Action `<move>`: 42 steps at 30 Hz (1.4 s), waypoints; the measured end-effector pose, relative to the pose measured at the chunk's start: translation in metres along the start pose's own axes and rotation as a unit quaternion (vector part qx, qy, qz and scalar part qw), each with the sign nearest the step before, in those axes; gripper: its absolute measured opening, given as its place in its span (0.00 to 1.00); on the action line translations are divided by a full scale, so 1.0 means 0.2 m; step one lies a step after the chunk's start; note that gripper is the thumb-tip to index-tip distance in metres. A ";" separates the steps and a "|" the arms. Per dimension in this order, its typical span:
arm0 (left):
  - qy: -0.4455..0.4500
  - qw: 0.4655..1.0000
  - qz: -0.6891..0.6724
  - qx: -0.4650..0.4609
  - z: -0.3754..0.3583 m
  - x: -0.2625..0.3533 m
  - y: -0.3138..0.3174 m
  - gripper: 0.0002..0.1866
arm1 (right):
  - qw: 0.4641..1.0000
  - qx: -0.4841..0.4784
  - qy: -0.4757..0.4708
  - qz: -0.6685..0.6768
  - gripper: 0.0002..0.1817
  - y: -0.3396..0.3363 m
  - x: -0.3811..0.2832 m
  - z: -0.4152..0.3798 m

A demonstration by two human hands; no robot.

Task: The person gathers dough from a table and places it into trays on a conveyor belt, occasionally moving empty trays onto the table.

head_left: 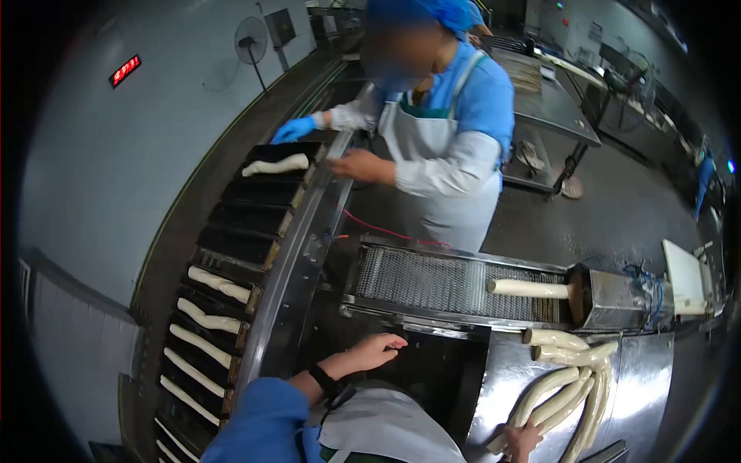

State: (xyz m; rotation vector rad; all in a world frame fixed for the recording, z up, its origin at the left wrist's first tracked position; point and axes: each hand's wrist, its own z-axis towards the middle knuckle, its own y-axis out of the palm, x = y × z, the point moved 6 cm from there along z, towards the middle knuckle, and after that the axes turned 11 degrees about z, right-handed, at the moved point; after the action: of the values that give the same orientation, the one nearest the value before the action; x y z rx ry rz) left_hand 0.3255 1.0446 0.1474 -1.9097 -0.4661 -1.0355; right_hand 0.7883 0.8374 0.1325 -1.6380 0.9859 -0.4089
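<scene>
My left hand [373,352], with a dark band at the wrist, is held over the gap between the tray line and the mesh conveyor. Its fingers stretch out to the right, and it holds nothing. Low on the right, my right hand [522,440] has its fingers around the lower end of a long pale dough roll [546,390]. Several more dough rolls [575,353] lie heaped beside it on the steel table [494,386]. Another dough roll [529,288] rests on the mesh conveyor [421,276], at the mouth of a metal housing [621,299].
Dark trays [241,218] run along a metal rail [289,270] on the left, several with a dough strip [201,345] in them. A co-worker [448,147] stands across from me, hands near a tray holding dough [275,164]. A fan [252,42] stands behind.
</scene>
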 end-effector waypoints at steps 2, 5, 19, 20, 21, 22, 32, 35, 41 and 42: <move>-0.011 0.997 -0.063 0.046 -0.08 -0.15 -0.13 0.16 | 0.996 -0.028 -0.045 0.075 0.29 0.05 -0.06 -0.01; -0.041 0.978 -0.159 0.127 -0.22 -0.46 -0.33 0.16 | 0.901 -0.141 -0.008 0.410 0.22 0.02 -0.30 -0.02; -0.104 0.776 -0.464 0.413 -0.81 -1.02 -1.44 0.26 | 0.641 -0.532 -0.504 0.228 0.27 -0.42 -3.12 -1.39; -0.094 0.739 -0.494 0.448 -0.83 -1.01 -1.51 0.29 | 0.609 -0.523 -0.561 0.202 0.28 -0.32 -3.30 -1.48; -0.084 0.700 -0.522 0.480 -0.85 -1.03 -1.56 0.31 | 0.587 -0.473 -0.639 0.154 0.28 -0.24 -3.47 -1.58; -0.031 0.690 -0.546 0.474 -0.86 -1.15 -1.58 0.35 | 0.577 -0.414 -0.692 0.129 0.28 -0.17 -3.60 -1.66; -0.215 0.682 -0.483 0.505 -0.82 -1.45 -1.71 0.55 | 0.678 -0.288 -0.661 0.145 0.30 0.53 -3.43 -1.14; -0.198 0.713 -0.393 0.545 -0.68 -1.79 -1.62 0.55 | 0.757 -0.282 -0.584 0.084 0.29 0.62 -3.11 -0.84; -0.274 0.626 -0.368 0.630 -0.66 -1.97 -1.47 0.43 | 0.858 -0.375 -0.308 0.165 0.26 0.62 -2.44 -0.52; -0.296 0.624 -0.348 0.634 -0.68 -1.90 -1.49 0.42 | 0.875 -0.320 -0.329 0.156 0.25 0.84 -2.16 -0.25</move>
State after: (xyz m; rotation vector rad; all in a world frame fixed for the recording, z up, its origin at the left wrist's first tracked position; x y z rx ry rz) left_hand -0.1568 1.1204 0.0306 -0.6053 -1.8375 -0.1599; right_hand 0.4328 1.1363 0.0912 -1.9411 0.8619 0.7411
